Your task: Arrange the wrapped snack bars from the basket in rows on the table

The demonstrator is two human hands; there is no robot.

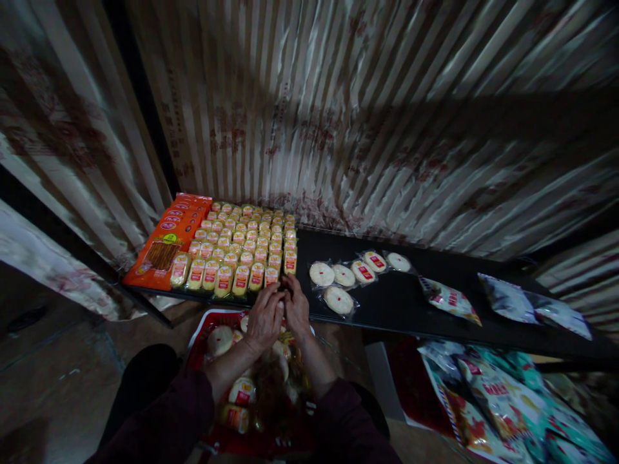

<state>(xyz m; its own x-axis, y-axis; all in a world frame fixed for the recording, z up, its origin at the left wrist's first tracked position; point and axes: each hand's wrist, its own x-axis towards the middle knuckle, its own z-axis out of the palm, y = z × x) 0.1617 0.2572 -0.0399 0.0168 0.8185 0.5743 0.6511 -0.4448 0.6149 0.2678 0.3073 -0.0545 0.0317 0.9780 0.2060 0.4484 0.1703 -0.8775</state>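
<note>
My left hand (264, 320) and my right hand (296, 308) are close together at the front edge of a black shelf. Their fingers are bent inward and nearly touching, and whatever lies between them is hidden. Just beyond them stand tight rows of small wrapped yellow cakes (242, 280) with red and white labels. Below my forearms sits a red basket (196, 341) with a pale rim. Inside it are loose wrapped cakes (236, 419) and round pale wrapped pastries (220, 340), partly covered by my arms.
An orange snack bag (162, 245) lies left of the cakes. Round wrapped pastries (322, 274) and snack bags (449, 298) lie along the shelf (387, 309) to the right. A box below holds several colourful bags (503, 393). A pleated curtain (309, 129) hangs behind.
</note>
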